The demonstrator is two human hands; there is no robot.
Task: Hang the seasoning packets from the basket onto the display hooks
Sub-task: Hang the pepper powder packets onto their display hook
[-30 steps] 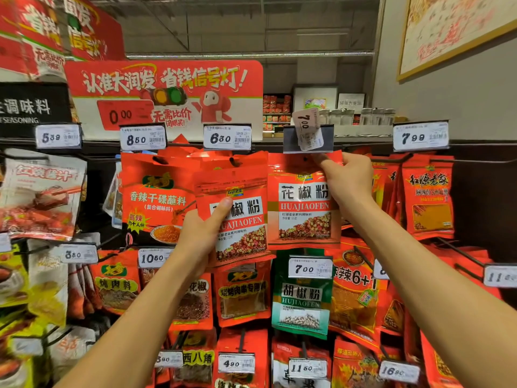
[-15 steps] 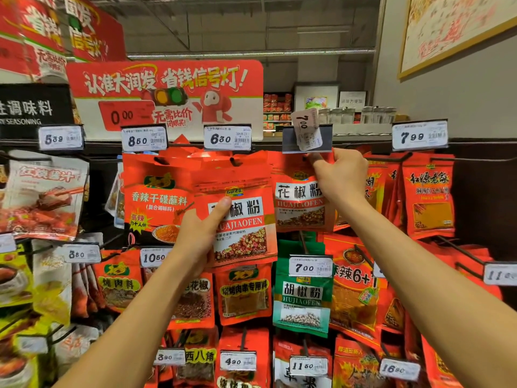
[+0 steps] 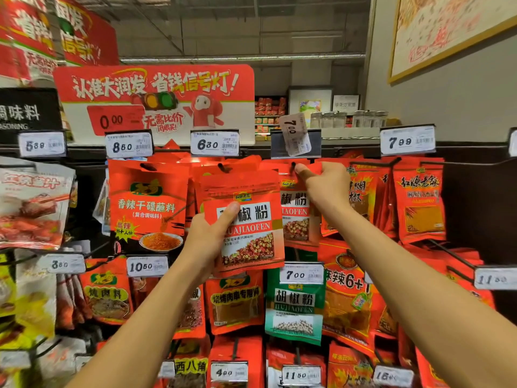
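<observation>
Head view: right hand (image 3: 326, 186) pinches a red foil huajiao packet (image 3: 296, 208) at its hang hole on the hook (image 3: 293, 164); seating looks nearly done. Left hand (image 3: 208, 239) grips a stack of matching red packets (image 3: 246, 228), unhung. Basket not visible.

Red promo sign (image 3: 156, 99) above price tags (image 3: 214, 142), framed pic (image 3: 447, 32) top right

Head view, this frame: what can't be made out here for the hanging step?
- Basket: not in the head view at all.
- Hook under the tilted 7.00 tag: only its tip shows; right hand and packet top cover the rest.
- Left hand stack: packet count unclear, they overlap.
- Bottom price tags: blurred.
</observation>
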